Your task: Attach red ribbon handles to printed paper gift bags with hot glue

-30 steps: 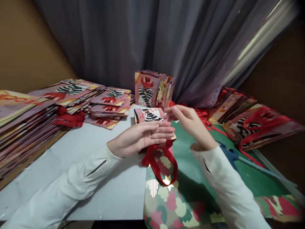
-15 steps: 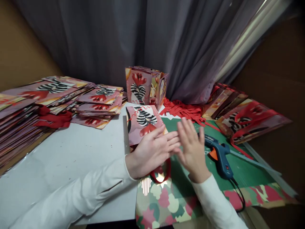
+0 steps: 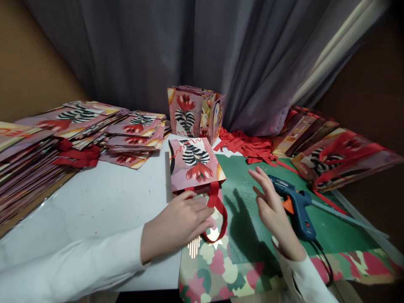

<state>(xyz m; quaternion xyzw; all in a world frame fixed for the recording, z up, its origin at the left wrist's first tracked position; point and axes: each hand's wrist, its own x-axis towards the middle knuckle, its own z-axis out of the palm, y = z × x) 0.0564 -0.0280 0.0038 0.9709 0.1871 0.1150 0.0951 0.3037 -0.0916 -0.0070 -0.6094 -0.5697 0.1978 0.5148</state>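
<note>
Dark grey curtains [image 3: 142, 50] hang across the far side, behind a bench [image 3: 126, 198] with a pale top on the left and a green sheet [image 3: 241, 176] on the right. From where I stand, one paper bag [image 3: 192, 162] lies in the middle, zebra-striped print and red flower facing up, its red ribbon handle [image 3: 223, 223] looping out from the near edge over a patterned border [image 3: 227, 271]. The person's left hand [image 3: 178, 223] is palm down at that near edge, fingers partly bent over the ribbon — whether they grip it, I can't tell. The right hand [image 3: 273, 210] is raised over the green sheet, fingers loosely spread and holding nothing, just beside a blue glue gun [image 3: 298, 206] with an orange trigger.

Beyond the bag stand several upright bags [image 3: 186, 113]; to their right is a heap of red ribbons [image 3: 246, 145]. Farther right, finished-looking bags [image 3: 341, 162] with red ribbon lean together. On the left — flat stacks of printed bags [image 3: 28, 181], with a red ribbon bundle [image 3: 78, 155] lying against them.
</note>
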